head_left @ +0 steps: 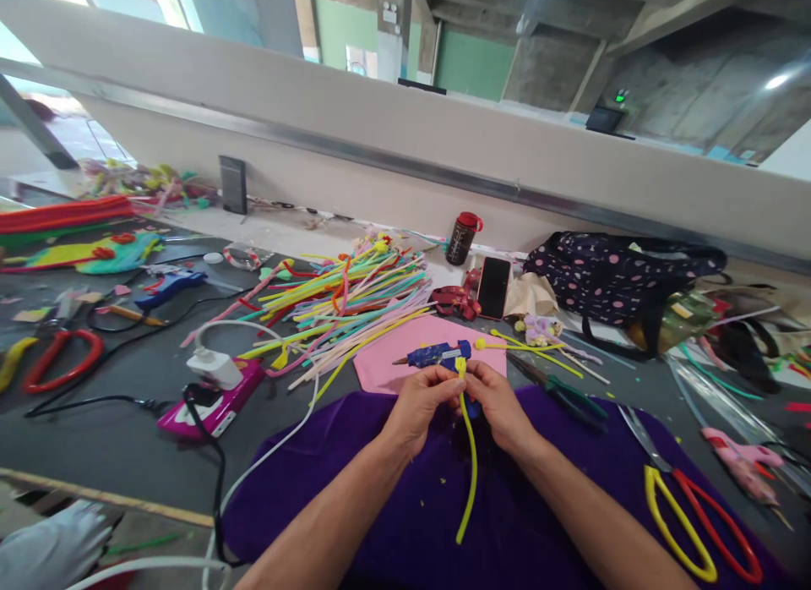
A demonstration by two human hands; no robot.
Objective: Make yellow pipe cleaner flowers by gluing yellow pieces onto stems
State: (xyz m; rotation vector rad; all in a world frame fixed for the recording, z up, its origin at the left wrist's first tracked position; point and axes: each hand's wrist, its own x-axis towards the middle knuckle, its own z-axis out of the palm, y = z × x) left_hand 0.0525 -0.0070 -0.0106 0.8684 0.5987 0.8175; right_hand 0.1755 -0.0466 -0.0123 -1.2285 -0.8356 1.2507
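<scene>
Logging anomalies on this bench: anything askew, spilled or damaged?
Nothing looks damaged. Mildly off: tiny yellow scraps dot the purple cloth, and a black cable from the power strip runs over the table edge, where it could perhaps snag.

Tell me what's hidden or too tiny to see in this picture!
All in the head view:
- Part of the blue glue gun: hidden behind the left hand and right hand.
- Some fingertips at the yellow stem: hidden by other fingers.
- White marks on the dark bottle: too small to read.
- Inside the spotted bag: hidden by its cloth.
- Red bundle: cut off by the left edge.
</scene>
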